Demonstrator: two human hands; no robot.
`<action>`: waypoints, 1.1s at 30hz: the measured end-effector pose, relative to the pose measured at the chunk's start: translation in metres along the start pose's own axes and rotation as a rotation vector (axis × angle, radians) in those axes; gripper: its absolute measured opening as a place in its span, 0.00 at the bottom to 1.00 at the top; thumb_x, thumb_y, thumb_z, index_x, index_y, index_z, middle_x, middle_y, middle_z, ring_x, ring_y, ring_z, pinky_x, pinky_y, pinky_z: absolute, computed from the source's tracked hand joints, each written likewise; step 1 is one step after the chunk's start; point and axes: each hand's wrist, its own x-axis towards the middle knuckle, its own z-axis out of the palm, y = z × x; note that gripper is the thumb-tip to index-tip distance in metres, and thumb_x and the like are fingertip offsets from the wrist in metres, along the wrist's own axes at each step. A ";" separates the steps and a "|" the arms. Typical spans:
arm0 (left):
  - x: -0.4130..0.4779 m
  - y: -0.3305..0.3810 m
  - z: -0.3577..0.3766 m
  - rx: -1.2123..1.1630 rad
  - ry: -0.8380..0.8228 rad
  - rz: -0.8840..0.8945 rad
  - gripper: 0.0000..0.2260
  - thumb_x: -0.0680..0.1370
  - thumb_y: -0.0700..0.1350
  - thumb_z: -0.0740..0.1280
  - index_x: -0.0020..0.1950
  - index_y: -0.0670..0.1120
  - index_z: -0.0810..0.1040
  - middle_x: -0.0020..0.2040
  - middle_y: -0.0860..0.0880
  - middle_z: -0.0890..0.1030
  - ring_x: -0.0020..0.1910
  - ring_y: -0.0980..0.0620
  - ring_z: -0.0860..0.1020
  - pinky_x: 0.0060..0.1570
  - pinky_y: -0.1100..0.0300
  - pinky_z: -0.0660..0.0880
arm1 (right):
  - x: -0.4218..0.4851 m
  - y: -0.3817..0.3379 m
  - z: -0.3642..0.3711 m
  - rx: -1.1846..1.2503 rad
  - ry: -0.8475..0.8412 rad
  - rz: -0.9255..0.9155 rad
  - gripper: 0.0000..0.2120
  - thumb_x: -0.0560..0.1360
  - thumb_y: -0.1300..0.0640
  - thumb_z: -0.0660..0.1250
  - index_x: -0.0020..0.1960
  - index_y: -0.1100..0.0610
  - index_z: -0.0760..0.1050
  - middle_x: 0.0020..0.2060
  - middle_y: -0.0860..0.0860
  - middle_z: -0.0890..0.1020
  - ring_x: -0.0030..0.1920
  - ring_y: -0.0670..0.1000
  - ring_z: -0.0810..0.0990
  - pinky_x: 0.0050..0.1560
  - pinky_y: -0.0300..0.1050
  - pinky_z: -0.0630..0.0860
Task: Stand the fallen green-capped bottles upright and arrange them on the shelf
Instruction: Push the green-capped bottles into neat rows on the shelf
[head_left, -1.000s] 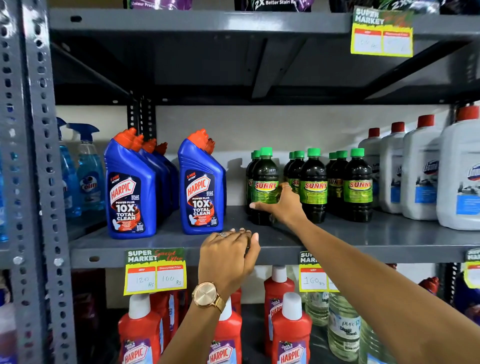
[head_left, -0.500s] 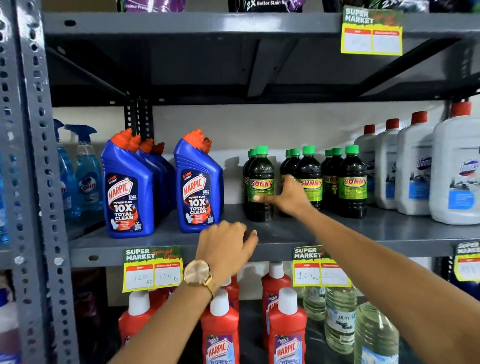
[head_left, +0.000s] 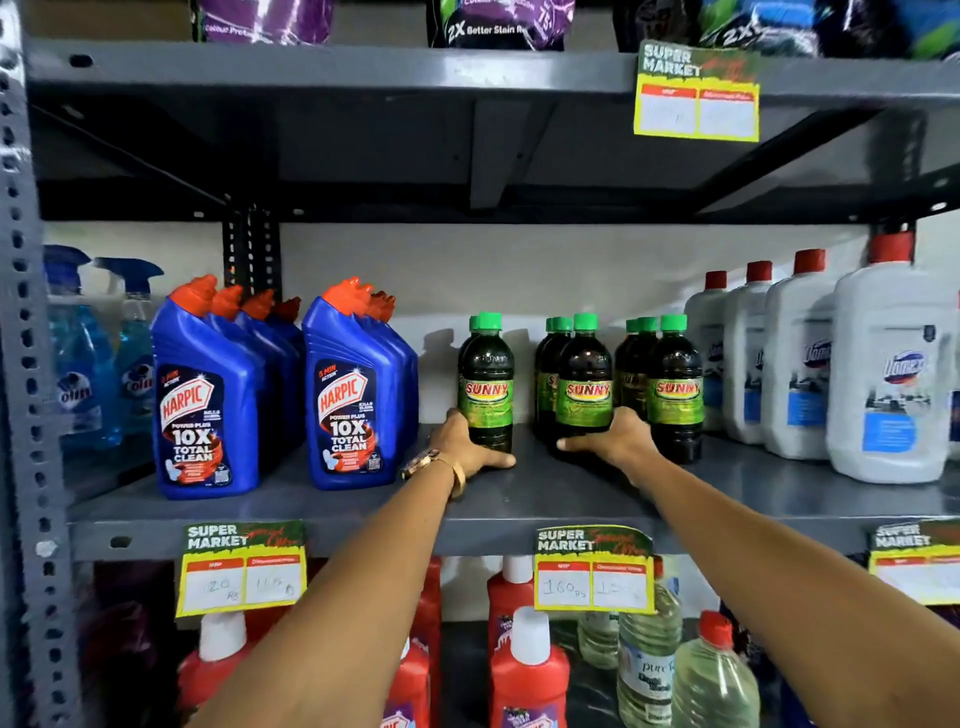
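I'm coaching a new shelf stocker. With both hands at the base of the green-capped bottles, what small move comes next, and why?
Probably slide the left row's front bottle, held at its base by the left hand, rightward toward the middle row where the right hand rests. All bottles stand upright, but that gap is wider than the other.

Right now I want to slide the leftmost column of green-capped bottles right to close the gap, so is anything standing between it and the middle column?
Nothing visible does. The grey metal shelf is bare between the leftmost front green-capped dark bottle, held by the left hand, and the middle front green-capped bottle, where the right hand rests.
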 end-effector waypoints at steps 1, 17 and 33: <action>0.001 -0.001 -0.001 -0.001 0.005 0.016 0.39 0.59 0.52 0.82 0.63 0.45 0.68 0.62 0.45 0.77 0.59 0.45 0.75 0.58 0.55 0.73 | 0.000 0.002 0.001 -0.015 0.010 -0.035 0.39 0.59 0.49 0.83 0.63 0.64 0.73 0.60 0.60 0.80 0.59 0.59 0.79 0.55 0.47 0.76; 0.006 -0.005 0.002 0.132 0.068 0.025 0.34 0.62 0.56 0.79 0.61 0.44 0.70 0.59 0.44 0.78 0.56 0.44 0.77 0.56 0.52 0.75 | -0.005 0.003 0.001 -0.087 -0.036 -0.178 0.38 0.62 0.44 0.80 0.63 0.64 0.73 0.58 0.61 0.79 0.59 0.60 0.79 0.59 0.53 0.77; -0.003 0.004 0.004 0.347 0.104 0.080 0.35 0.65 0.60 0.76 0.60 0.39 0.69 0.59 0.39 0.77 0.55 0.41 0.77 0.48 0.54 0.73 | -0.004 0.006 0.004 -0.050 -0.065 -0.185 0.37 0.64 0.45 0.79 0.64 0.64 0.71 0.60 0.61 0.78 0.61 0.60 0.78 0.60 0.50 0.75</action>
